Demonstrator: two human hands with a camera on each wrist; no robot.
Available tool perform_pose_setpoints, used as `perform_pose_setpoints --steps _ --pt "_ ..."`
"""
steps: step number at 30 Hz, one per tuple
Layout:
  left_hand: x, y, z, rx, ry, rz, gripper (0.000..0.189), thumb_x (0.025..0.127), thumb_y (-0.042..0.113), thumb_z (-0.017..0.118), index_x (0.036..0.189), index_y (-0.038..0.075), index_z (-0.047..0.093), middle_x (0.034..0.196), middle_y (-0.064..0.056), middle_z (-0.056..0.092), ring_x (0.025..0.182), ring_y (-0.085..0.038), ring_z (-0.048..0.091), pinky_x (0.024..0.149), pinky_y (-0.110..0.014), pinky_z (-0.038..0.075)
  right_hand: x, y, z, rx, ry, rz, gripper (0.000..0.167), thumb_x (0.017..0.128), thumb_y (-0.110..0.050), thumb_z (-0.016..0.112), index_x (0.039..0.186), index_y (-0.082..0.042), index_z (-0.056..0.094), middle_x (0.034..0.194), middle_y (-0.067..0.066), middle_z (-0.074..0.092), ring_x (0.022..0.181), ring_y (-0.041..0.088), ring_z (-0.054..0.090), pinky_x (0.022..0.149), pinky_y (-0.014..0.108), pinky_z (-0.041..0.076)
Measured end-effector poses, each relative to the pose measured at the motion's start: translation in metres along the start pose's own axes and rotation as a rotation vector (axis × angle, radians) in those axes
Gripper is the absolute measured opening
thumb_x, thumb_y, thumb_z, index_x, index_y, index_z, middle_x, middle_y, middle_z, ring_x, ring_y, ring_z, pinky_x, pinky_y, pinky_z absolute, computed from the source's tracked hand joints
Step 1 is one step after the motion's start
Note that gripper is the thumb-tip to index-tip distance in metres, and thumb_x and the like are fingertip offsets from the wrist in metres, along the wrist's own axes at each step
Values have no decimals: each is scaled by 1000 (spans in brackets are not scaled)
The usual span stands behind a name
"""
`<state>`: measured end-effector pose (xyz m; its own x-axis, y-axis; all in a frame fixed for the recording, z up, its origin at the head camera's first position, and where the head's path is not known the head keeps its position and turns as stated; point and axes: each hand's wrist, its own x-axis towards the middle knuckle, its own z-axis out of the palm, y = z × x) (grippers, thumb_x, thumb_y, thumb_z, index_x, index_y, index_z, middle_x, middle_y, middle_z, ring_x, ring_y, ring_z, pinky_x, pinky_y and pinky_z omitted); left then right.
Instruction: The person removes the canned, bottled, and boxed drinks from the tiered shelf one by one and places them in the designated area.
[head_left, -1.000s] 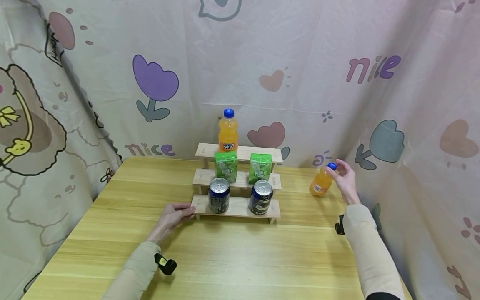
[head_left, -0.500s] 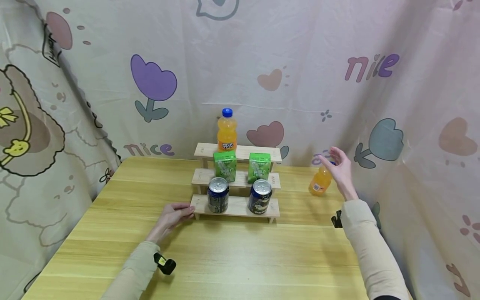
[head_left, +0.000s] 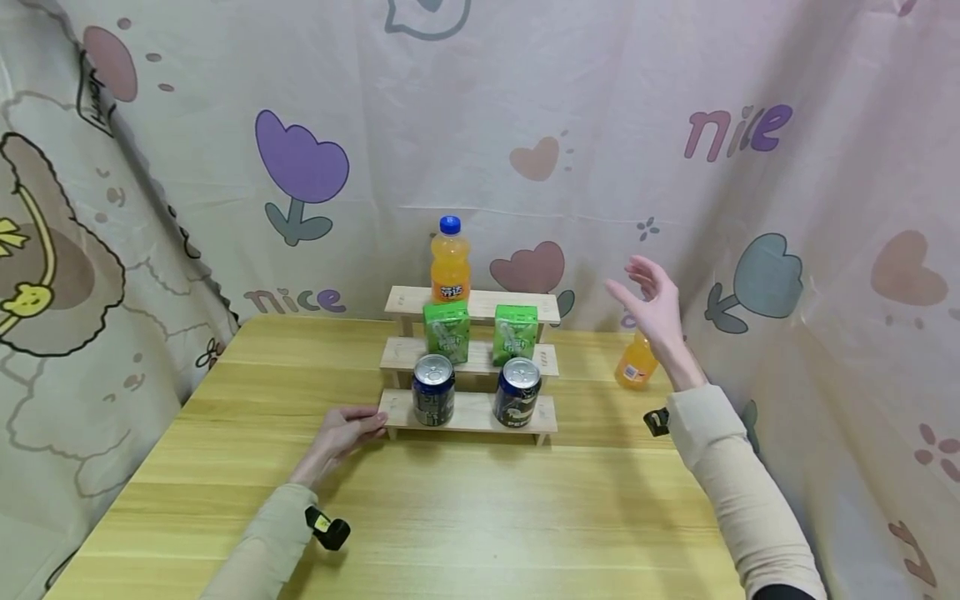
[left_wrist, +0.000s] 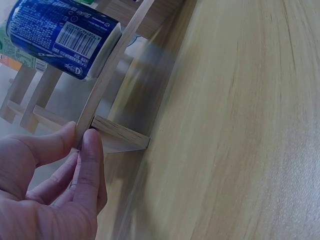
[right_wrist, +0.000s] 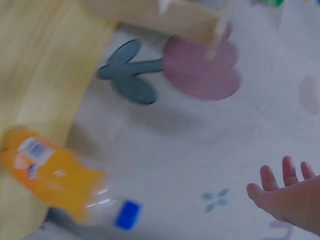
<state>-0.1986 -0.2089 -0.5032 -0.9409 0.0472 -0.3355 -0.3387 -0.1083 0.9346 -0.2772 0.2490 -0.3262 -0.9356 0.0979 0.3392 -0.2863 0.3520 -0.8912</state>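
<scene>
While the wooden rack [head_left: 474, 411] is pinched at its lowest board's left end by the left hand [head_left: 347, 432], nothing is held by the raised right hand [head_left: 654, 307], near the orange bottle [head_left: 635, 365] on the same table [head_left: 480, 517]. Rack-steadying seems the step in hand; for the bottle to be gripped, the right hand must be lowered.

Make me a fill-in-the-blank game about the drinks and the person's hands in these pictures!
1. The cap of the bottle on the top step is ____.
2. Both boxes on the middle step are mostly ____ in colour.
3. Counting from the top, the cans stand on step number ____.
4. The hand pinching the wooden stand is the person's ____ one.

Missing words: blue; green; three; left.
</scene>
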Motion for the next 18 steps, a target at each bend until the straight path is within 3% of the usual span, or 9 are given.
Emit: perform_pose_setpoints --steps 7,18 --pt "1 0 0 7 -2 4 48 96 -4 63 135 -24 43 89 1 69 83 -6 71 80 -17 64 5 -36 19 20 -79 -31 67 92 -24 74 149 -7 43 147 19 50 138 30 47 127 47 34" --pt "-1 1 0 9 -6 4 50 96 -2 63 136 -23 42 93 -1 68 82 -6 70 82 -18 64 14 -70 50 86 -238 -54 63 91 -10 72 146 -1 44 143 21 50 135 35 49 123 44 41"
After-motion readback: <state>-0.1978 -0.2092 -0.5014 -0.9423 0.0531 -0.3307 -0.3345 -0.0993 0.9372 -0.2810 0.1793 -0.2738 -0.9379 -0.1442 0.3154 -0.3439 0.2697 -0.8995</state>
